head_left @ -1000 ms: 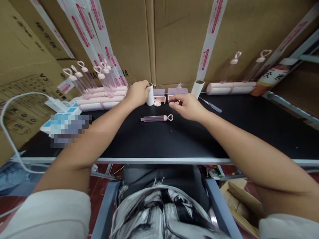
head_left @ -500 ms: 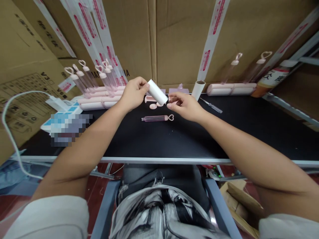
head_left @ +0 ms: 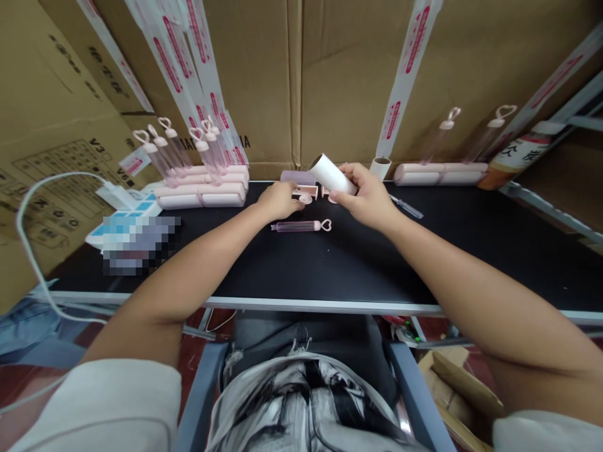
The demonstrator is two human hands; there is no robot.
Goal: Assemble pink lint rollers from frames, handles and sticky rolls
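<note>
In my right hand (head_left: pixel 365 196) is a hollow white paper roll (head_left: pixel 333 176), gripped near its lower end and tilted with the open end up to the left. My left hand (head_left: pixel 279 201) is low over the table, thumb and fingers apart at a pink plastic holder (head_left: pixel 308 191) and a round pink cap (head_left: pixel 306 199); whether it touches them I cannot tell. Another small pink part (head_left: pixel 326 191) lies partly behind the right hand. In front of both hands lies a clear pink tube with a heart-shaped loop (head_left: pixel 301 226). A second white roll (head_left: pixel 380 167) stands upright behind my right hand.
Pink rollers with upright heart-topped tubes stand at left (head_left: pixel 200 194) and right (head_left: pixel 440 174). A screwdriver (head_left: pixel 407 207) lies right of my hand. A bottle (head_left: pixel 521 154), a power strip (head_left: pixel 125 220) with a cable, and a lilac block (head_left: pixel 298 176) are on the black table (head_left: pixel 377 270).
The white roll has passed from my left hand to my right and now tilts the same way farther right. My left hand has dropped to the pink parts on the table.
</note>
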